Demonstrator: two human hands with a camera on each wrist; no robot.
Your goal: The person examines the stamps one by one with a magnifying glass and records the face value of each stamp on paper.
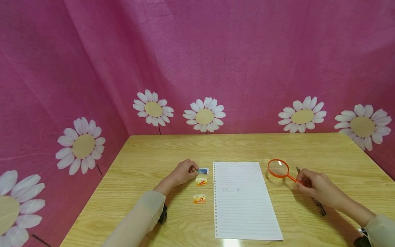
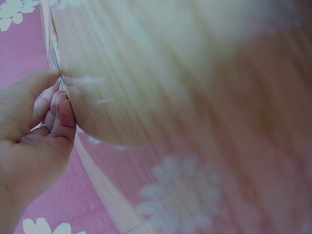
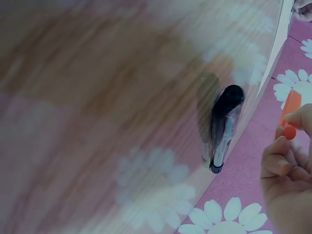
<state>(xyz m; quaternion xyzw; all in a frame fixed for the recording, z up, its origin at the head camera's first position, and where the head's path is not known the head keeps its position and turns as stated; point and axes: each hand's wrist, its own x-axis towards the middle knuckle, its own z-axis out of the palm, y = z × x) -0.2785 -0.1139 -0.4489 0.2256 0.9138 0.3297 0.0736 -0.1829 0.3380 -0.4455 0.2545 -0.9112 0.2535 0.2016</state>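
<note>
My left hand (image 1: pixel 184 171) is at the left end of a small blue picture stamp (image 1: pixel 203 171), pinching its edge between thumb and fingertips; the left wrist view has the thumb (image 2: pixel 46 80) meeting the fingers there. Below it lie a yellow-red stamp (image 1: pixel 201 181) and a yellow-orange stamp (image 1: pixel 199 199). Over on the right, my right hand (image 1: pixel 318 187) grips the handle of an orange magnifying glass (image 1: pixel 288 175), its lens held just above the table. That orange handle (image 3: pixel 291 109) shows between thumb and fingers in the right wrist view.
A lined sheet of paper (image 1: pixel 243 212) with handwritten numbers lies between the hands. Partly under my right hand rests a black-capped pen (image 1: pixel 319 207), also seen as a pen (image 3: pixel 226 114) from the right wrist. Pink flowered cloth (image 1: pixel 247 68) stands behind the wooden table (image 1: pixel 172 147).
</note>
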